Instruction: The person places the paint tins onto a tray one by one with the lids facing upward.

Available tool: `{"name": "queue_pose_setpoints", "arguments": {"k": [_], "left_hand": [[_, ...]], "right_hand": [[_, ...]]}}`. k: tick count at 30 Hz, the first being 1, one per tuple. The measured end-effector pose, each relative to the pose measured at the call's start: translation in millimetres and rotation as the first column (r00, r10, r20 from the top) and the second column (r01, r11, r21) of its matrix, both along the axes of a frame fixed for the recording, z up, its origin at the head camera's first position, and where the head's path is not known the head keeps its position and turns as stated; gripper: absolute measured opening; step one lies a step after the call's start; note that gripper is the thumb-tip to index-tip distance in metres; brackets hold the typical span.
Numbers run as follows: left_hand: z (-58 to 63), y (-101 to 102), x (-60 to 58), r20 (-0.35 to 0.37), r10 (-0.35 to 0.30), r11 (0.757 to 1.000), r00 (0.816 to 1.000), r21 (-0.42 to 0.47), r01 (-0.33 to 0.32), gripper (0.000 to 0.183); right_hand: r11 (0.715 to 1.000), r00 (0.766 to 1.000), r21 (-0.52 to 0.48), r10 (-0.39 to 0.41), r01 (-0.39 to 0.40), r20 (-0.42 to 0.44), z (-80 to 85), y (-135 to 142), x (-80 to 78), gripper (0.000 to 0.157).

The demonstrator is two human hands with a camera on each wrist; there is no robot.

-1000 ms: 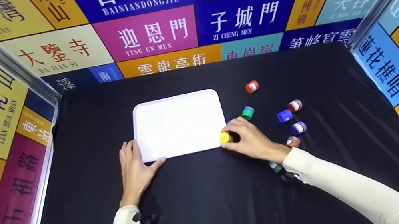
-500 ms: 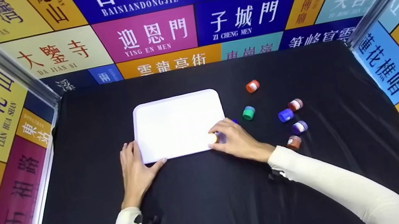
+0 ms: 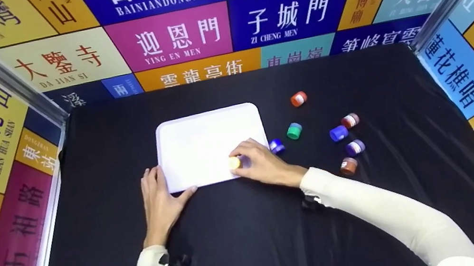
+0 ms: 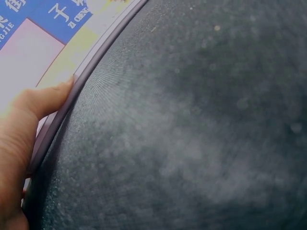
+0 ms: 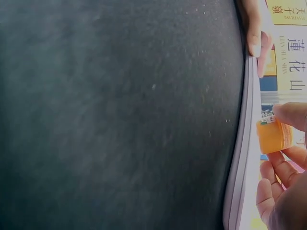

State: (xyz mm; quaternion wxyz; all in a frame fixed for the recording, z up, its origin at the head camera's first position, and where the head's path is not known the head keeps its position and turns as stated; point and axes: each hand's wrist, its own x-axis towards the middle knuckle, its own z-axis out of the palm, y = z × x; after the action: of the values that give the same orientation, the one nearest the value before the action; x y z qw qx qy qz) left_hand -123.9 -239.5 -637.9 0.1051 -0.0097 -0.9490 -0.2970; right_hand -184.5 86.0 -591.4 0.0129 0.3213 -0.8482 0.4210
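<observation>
A white rectangular board point(image 3: 200, 141) with rounded corners lies on the black cloth in the head view. My left hand point(image 3: 162, 205) rests at its lower left corner, fingers stretched along the left edge and thumb touching the near edge. In the left wrist view, the thumb point(image 4: 50, 98) lies on the board's rim. Over the lower right part of the board, my right hand point(image 3: 263, 162) pinches a small yellow-orange paint jar point(image 3: 235, 162) between thumb and fingers. The right wrist view shows a label on this jar point(image 5: 272, 136); whether it touches the board, I cannot tell.
Right of the board lie several small paint jars: a blue one point(image 3: 276, 146) close to its edge, a green one point(image 3: 294, 131), a red one point(image 3: 299, 99), and a group with a brown jar point(image 3: 349, 165). Printed panels point(image 3: 173, 37) wall the black-covered table point(image 3: 246, 247).
My right hand has moved left across the board's lower right part with the yellow-orange jar, bringing the blue jar beside the board into view. The left hand keeps its place.
</observation>
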Motion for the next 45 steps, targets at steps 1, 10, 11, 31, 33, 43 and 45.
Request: {"name": "queue_pose_setpoints", "arguments": {"k": [1, 10, 11, 31, 33, 43, 45], "left_hand": [[0.1, -0.2, 0.4, -0.001, 0.002, 1.0, 1.0, -0.001, -0.002, 0.122], [2.1, 0.9, 0.8, 0.02, 0.015, 1.0, 1.0, 0.008, -0.015, 0.121], [2.0, 1.1, 0.5, 0.02, 0.015, 1.0, 1.0, 0.005, -0.015, 0.121], [1.4, 2.7, 0.6, 0.019, -0.001, 1.0, 1.0, 0.003, 0.001, 0.119], [0.5, 3.5, 0.4, 0.019, -0.005, 1.0, 1.0, 0.005, 0.004, 0.119], [-0.5, 0.8, 1.1, -0.028, -0.003, 1.0, 1.0, 0.008, 0.004, 0.119], [-0.3, 1.5, 0.6, -0.031, -0.008, 1.0, 0.999, 0.01, 0.008, 0.119]], "right_hand": [[1.0, 1.0, -0.003, 0.012, -0.012, -0.006, -0.8, -3.2, 0.0, 0.033], [0.997, 0.997, -0.016, 0.069, -0.07, -0.019, -1.8, -26.7, 0.1, 0.033], [0.998, 0.998, -0.02, 0.064, -0.065, -0.016, -2.2, -28.6, -0.2, 0.033], [0.996, 0.996, -0.017, 0.087, -0.087, 0.001, -14.6, -69.3, -10.3, 0.035], [0.997, 0.997, -0.013, 0.077, -0.077, 0.014, -15.4, -71.3, -11.4, 0.035], [0.997, 0.997, -0.02, 0.074, -0.074, 0.005, -13.9, -89.7, -14.3, 0.036], [0.998, 0.998, -0.029, 0.061, -0.061, 0.003, -14.5, -91.6, -13.5, 0.035]]}}
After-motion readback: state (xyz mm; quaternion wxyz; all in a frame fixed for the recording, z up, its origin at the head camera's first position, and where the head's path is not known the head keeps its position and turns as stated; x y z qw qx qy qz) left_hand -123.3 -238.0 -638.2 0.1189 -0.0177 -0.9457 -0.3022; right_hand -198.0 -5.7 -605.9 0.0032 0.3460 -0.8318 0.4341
